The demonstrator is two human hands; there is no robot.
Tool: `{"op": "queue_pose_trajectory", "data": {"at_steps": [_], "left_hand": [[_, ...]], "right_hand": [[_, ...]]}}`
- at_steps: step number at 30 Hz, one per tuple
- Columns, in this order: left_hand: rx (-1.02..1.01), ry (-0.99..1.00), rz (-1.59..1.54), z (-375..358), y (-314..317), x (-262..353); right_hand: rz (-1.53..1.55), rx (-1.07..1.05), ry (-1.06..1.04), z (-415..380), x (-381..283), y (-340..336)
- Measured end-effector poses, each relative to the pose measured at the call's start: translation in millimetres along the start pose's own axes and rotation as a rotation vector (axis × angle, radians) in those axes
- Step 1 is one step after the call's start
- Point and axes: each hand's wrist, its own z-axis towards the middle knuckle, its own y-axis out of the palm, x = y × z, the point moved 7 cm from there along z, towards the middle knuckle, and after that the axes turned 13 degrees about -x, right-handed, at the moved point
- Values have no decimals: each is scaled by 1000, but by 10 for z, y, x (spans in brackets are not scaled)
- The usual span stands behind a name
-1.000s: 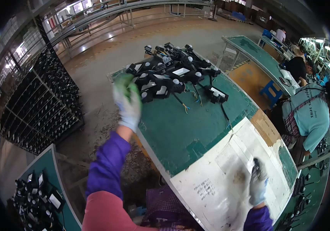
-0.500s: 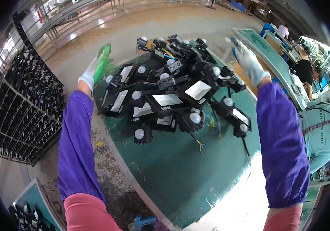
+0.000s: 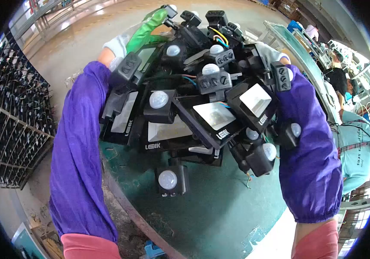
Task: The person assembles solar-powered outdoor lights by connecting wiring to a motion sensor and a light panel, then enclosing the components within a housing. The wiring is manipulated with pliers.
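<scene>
A heap of black floodlights (image 3: 215, 116) with white dome motion sensors lies on the green table (image 3: 210, 207). My left hand (image 3: 146, 34), in a white glove with green over the fingers, reaches round the heap's far left side. Its thumb and fingers are spread, with the fingertips against a sensor head (image 3: 167, 11). On the far right, my right hand (image 3: 269, 52) in a white glove is against the heap. Lights hide its fingers. Both purple-sleeved forearms flank the pile, and a sensor head (image 3: 282, 75) overlaps the right sleeve.
A black wire rack (image 3: 16, 116) packed with parts stands at the left. On the right are another green-topped bench (image 3: 286, 41) and a person in a teal garment (image 3: 357, 151). A blue object (image 3: 154, 249) shows below the table's near edge.
Both hands have moved inward from beside the heap to its far left and right sides. The view has come closer, so the lights look larger.
</scene>
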Motion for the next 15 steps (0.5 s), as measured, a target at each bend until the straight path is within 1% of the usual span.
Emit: {"op": "queue_pose_trajectory", "data": {"at_steps": [3, 9, 15], "left_hand": [[-34, 8, -14, 176, 202, -40], [-58, 14, -4, 234, 589, 6], [-58, 31, -30, -30, 1019, -16]], "right_hand": [[20, -22, -53, -41, -65, 58], [83, -27, -149, -175, -135, 144], [177, -1, -260, -392, -164, 201]]}}
